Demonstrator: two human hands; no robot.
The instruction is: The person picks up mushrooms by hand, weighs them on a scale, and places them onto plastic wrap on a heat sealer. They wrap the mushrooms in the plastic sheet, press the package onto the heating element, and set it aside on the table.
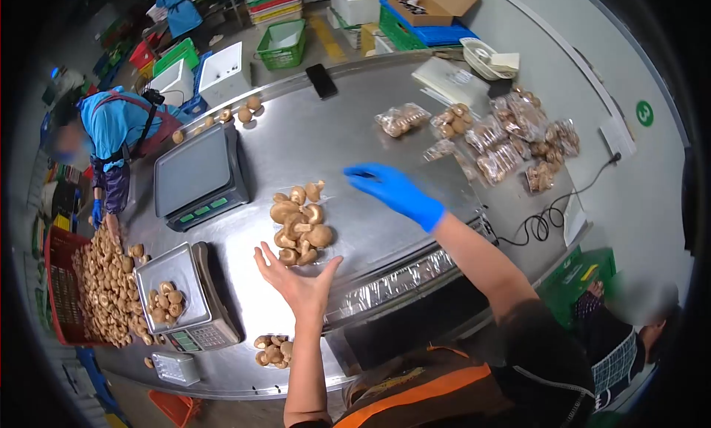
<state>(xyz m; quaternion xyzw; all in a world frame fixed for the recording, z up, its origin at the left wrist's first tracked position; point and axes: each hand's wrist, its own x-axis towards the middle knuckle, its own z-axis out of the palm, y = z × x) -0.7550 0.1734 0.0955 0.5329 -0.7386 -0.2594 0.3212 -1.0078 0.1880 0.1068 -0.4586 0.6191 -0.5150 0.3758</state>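
A small heap of brown mushrooms (304,228) lies on the steel table in front of me. My left hand (300,283), bare, is at the near side of the heap, fingers and thumb spread and fingertips right by the lowest mushrooms. To the right of the heap, my right hand (396,195) in a blue glove reaches over the table with its fingers stretched out and nothing in them. Below the heap, a roll of clear film (392,280) is set along the table's near edge. Another small pile of mushrooms (274,351) sits left of my left forearm.
Two scales stand on the left: a dark one (194,172) and one (169,283) bearing mushrooms. Beyond is a red basket (63,280) beside loose mushrooms, where a person (118,124) in blue bends over. Wrapped mushroom packs (500,154), a phone (321,81) and a cable (544,221) lie around.
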